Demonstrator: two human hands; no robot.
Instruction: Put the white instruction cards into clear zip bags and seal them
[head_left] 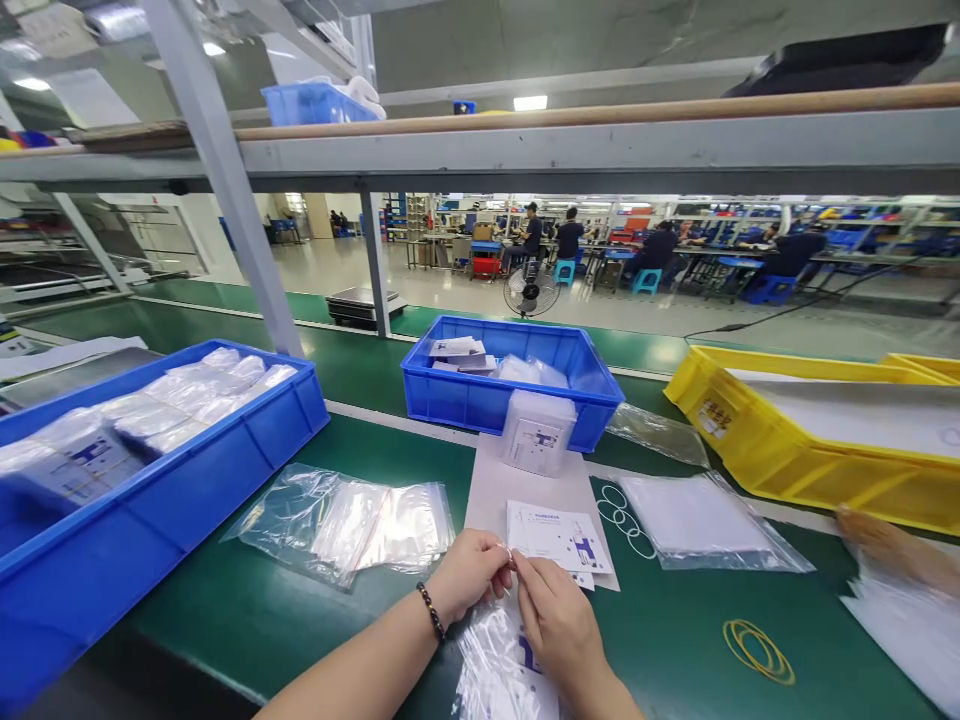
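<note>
My left hand (472, 572), with a dark bead bracelet (431, 610) at the wrist, meets my right hand (553, 615) at the fingertips. Both are closed in a pinch, and a tiny whitish bit shows between them, too small to name. Just below lies a bunch of clear plastic bags (491, 665), with printed cards partly hidden under my right hand. Beyond the fingers a stack of white printed cards (559, 537) rests on a grey sheet (487, 490). A bagged stack of cards (538, 435) stands farther back against a blue bin.
Blue bins (495, 400) (247, 470) hold cards and bagged packs. Flat clear bags (382, 525) lie left. White rings (619, 520), a bagged white stack (697, 520), yellow rubber bands (757, 652) and a yellow bin (810, 440) are right. A blurred brownish shape (900, 548) sits at the right edge.
</note>
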